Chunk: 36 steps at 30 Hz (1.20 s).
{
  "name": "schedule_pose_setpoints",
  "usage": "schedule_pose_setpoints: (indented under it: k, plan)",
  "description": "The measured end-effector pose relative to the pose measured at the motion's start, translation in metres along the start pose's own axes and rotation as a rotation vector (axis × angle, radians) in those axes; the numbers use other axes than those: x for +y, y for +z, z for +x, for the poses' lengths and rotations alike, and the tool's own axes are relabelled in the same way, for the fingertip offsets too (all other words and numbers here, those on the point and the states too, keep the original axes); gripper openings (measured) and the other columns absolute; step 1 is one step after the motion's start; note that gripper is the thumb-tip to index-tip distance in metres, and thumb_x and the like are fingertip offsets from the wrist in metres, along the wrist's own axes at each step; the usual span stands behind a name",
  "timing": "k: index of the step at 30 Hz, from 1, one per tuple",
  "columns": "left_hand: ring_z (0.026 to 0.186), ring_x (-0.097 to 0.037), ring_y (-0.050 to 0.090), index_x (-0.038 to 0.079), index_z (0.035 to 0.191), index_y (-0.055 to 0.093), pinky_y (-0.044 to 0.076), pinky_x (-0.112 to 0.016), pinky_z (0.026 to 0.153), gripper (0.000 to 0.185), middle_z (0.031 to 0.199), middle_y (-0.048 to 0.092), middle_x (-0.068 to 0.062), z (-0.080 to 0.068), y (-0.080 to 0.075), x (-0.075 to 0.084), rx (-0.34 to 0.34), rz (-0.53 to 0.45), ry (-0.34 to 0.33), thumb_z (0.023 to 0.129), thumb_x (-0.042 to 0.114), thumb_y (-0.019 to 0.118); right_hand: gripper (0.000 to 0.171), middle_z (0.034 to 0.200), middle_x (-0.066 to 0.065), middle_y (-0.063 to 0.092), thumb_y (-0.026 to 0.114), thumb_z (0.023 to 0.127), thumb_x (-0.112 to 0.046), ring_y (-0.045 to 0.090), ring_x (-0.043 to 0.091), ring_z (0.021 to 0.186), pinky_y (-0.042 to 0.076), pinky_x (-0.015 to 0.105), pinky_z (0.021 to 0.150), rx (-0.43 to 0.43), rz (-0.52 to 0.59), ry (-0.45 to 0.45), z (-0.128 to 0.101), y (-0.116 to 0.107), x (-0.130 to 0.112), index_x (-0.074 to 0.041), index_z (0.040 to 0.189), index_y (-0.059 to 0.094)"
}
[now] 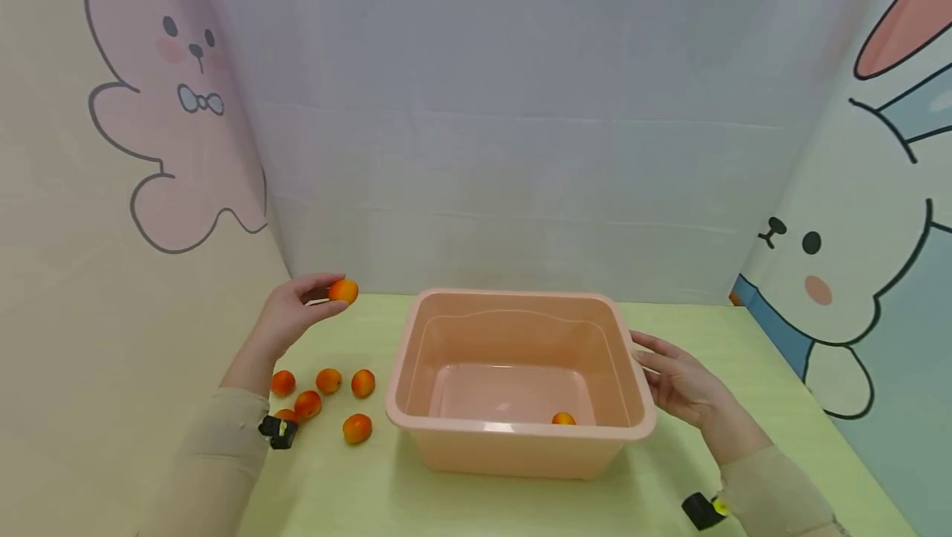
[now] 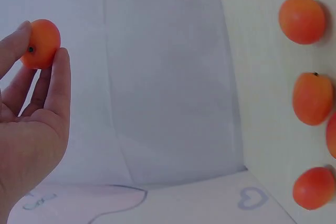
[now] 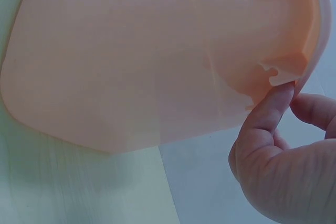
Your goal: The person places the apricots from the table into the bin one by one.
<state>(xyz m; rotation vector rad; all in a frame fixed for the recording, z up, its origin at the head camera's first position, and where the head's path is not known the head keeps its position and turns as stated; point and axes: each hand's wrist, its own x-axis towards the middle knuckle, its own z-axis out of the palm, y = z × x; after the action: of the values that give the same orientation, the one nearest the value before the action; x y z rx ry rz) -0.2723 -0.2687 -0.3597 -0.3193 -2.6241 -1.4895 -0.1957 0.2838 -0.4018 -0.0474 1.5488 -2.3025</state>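
Pinching a small orange fruit (image 1: 343, 291) between thumb and fingertips, the left hand (image 1: 292, 311) hovered up left of the pink plastic tub (image 1: 625, 355). The right hand (image 1: 680, 380), fingers relaxed, touched the tub's right rim. Five loose fruits (image 1: 328, 380) lay left of the tub; another fruit (image 1: 563, 418) sat inside.

Head overview; wrist close-ups

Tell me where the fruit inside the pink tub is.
In the head view, the lone orange fruit lies on the floor of the pink tub, against its near wall, right of centre, nearer the right hand.
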Motion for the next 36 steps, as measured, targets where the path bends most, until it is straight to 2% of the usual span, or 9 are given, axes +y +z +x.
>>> schedule_pose_setpoints:
  k: [5,11,15,21,26,31,36]
  plan:
    - [0.111,-0.023,0.059,0.002,0.137,0.058,0.051,-0.019,0.085,0.055,0.129,0.06,-0.016,0.021,0.015,0.029,-0.049,-0.063,0.039,0.089,0.022,0.077,0.03,0.105,0.0,0.071,0.048,0.105,-0.008,0.068,0.012,0.088,0.058,0.026,0.076,-0.034,0.007,-0.015,-0.001,0.0,0.0,-0.026,0.114,0.069]
    - [0.113,-0.03,0.061,0.003,0.135,0.06,0.054,-0.023,0.085,0.052,0.127,0.063,-0.017,0.037,0.033,0.066,-0.107,-0.101,0.092,0.088,0.016,0.078,0.027,0.105,0.0,0.07,0.049,0.104,-0.009,0.067,0.012,0.088,0.057,0.026,0.074,-0.01,-0.006,-0.014,-0.001,0.001,0.002,-0.026,0.113,0.068]
    - [0.11,-0.026,0.063,0.005,0.132,0.063,0.055,-0.026,0.086,0.05,0.124,0.065,-0.012,0.048,0.047,0.088,-0.15,-0.103,0.135,0.086,0.016,0.079,0.027,0.106,-0.001,0.07,0.049,0.104,-0.009,0.068,0.012,0.089,0.057,0.026,0.075,-0.01,-0.005,-0.016,0.0,0.001,0.002,-0.026,0.113,0.068]
    - [0.108,-0.023,0.064,0.005,0.129,0.065,0.056,-0.031,0.087,0.048,0.121,0.066,-0.01,0.058,0.069,0.127,-0.227,-0.15,0.213,0.085,0.012,0.08,0.028,0.106,-0.001,0.071,0.05,0.104,-0.008,0.068,0.012,0.089,0.058,0.027,0.077,-0.018,0.007,-0.025,-0.001,0.0,0.001,-0.026,0.112,0.07]
    - [0.104,-0.024,0.066,0.003,0.127,0.066,0.056,-0.032,0.086,0.044,0.117,0.067,-0.011,0.062,0.095,0.158,-0.302,-0.188,0.281,0.085,0.006,0.078,0.026,0.106,-0.001,0.07,0.051,0.104,-0.008,0.068,0.013,0.089,0.058,0.028,0.078,0.004,0.001,-0.02,-0.001,0.001,0.001,-0.026,0.112,0.069]
    - [0.103,-0.025,0.067,-0.003,0.127,0.064,0.056,-0.032,0.087,0.046,0.117,0.067,-0.014,0.063,0.128,0.174,-0.382,-0.21,0.359,0.083,0.0,0.078,0.026,0.107,-0.001,0.07,0.051,0.104,-0.009,0.068,0.013,0.09,0.057,0.028,0.08,0.032,-0.005,-0.01,-0.002,0.001,0.001,-0.026,0.112,0.069]
    - [0.104,-0.021,0.065,-0.004,0.128,0.063,0.055,-0.029,0.087,0.047,0.119,0.066,-0.012,0.057,0.159,0.173,-0.447,-0.189,0.372,0.083,0.001,0.078,0.025,0.107,0.0,0.07,0.052,0.103,-0.01,0.067,0.014,0.09,0.057,0.029,0.081,0.038,0.01,-0.001,-0.002,0.001,0.001,-0.026,0.111,0.069]
